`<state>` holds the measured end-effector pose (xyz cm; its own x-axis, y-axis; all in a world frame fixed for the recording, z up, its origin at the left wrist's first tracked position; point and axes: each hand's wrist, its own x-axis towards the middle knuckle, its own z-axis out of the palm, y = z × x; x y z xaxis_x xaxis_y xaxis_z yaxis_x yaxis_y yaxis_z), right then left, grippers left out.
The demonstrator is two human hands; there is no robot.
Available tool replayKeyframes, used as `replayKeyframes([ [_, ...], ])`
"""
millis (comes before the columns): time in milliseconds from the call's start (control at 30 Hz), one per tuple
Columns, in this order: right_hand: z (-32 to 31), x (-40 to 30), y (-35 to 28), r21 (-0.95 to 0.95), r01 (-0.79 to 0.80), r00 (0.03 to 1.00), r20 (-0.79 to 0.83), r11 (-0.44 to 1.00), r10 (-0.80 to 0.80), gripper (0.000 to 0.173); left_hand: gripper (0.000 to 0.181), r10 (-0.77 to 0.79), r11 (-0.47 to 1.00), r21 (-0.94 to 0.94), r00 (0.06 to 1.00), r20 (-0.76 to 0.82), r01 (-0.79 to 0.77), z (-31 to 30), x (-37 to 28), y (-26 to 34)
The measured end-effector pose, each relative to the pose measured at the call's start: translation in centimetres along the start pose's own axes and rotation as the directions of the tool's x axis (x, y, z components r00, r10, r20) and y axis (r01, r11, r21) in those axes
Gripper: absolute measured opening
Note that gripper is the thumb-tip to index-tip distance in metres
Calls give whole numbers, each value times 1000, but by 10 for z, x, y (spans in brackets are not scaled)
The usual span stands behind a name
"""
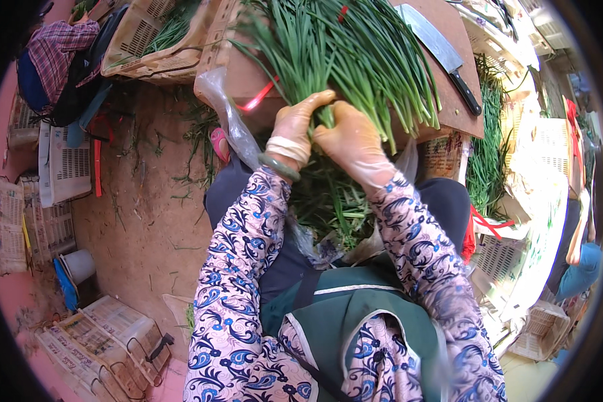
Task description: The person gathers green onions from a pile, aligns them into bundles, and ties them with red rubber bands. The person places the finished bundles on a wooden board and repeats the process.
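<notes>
My left hand (292,129), in a thin translucent glove, is closed around the lower stems of a bunch of garlic chives (299,60). My right hand (353,136), gloved as well, pinches the pale stem ends of that bunch close beside the left thumb. More chives (382,70) lie just right of the bunch, leaves pointing away from me, on a reddish-brown board (460,120). A red tie (259,96) rests near my left wrist. Below my hands, leaf scraps (339,206) fill a plastic-lined space between my knees.
A cleaver (434,42) with a black handle lies at the board's right. One plastic crate (151,65) of chives stands back left; chives (485,145) are heaped at right. Stacked crates (100,346) sit lower left. A person in a plaid shirt (60,50) is upper left.
</notes>
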<state>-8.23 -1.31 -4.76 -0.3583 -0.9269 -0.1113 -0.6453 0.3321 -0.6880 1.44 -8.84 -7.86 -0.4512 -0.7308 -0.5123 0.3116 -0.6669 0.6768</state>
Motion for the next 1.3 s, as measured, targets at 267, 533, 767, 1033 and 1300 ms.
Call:
replayKeyframes([
  [267,-33,-40,16,306,-212,929,358,928,94,31,18,-138,980,-145,990,-10,135,-6,3,1],
  [533,6,-123,71,-280,498,459,888,821,25,18,20,-162,968,-183,984,68,172,-14,9,7],
  [767,-47,-56,40,230,192,507,809,954,-297,31,27,-78,978,-187,993,84,92,-22,1,1],
  [1033,-34,-19,3,41,367,670,681,929,-295,28,32,-139,989,-21,975,171,145,-20,-5,-6],
  [1300,-5,-41,38,610,-227,962,264,759,76,35,26,-90,993,-61,978,190,103,-14,-2,-14],
])
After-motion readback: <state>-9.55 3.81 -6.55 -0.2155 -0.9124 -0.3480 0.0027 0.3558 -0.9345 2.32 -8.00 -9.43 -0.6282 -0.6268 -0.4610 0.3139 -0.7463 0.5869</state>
